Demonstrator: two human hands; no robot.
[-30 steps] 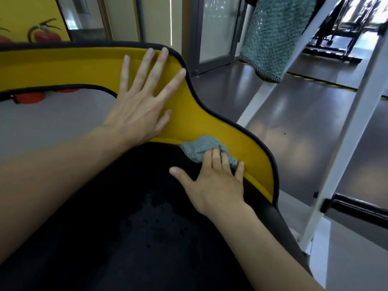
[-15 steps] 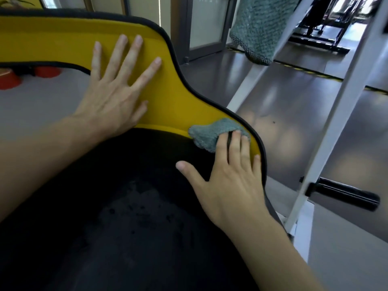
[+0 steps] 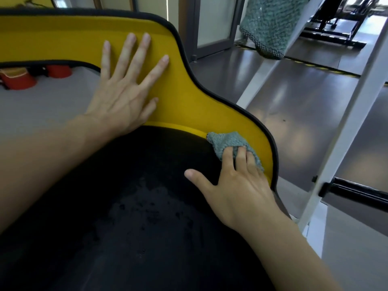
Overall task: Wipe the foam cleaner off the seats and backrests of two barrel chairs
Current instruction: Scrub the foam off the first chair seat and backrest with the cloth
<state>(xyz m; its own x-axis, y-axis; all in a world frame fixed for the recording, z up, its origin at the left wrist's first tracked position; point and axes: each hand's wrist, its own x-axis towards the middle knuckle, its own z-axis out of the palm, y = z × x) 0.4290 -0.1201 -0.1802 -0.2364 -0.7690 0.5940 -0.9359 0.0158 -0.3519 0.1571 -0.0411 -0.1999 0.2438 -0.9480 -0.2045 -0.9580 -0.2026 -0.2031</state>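
Two hands are resting on the chair: the left hand is lying flat, fingers spread, on the yellow backrest, while the right hand, thumb splayed, is pressing straight fingers onto a green cloth stretching along the seam beside the black seat.

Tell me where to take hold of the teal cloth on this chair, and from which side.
Pinch the bunched fold of the teal cloth that stands free beyond the fingertips of the right hand. Come from above on the black seat side: the yellow backrest walls off the far side, and the cloth lies pressed into that seam.
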